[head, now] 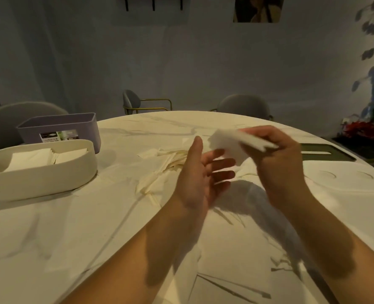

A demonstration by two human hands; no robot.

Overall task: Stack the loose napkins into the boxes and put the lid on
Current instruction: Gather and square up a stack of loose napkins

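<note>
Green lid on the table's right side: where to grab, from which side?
Probably pinch the near long rim of the green lid from above, coming from the right. It lies flat on the table, so only the rim and centre slot offer an edge; its left end is hidden behind the right hand, which holds a napkin.

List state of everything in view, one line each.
Left hand: open, empty.
Right hand: pinching Held napkins.
Held napkins: in the air, in Right hand.
Loose napkins: scattered on table.
Cream box: open, lidless, napkins inside.
Purple box: open, lidless, contents hidden.
Green lid: flat on table, off both boxes.
</note>
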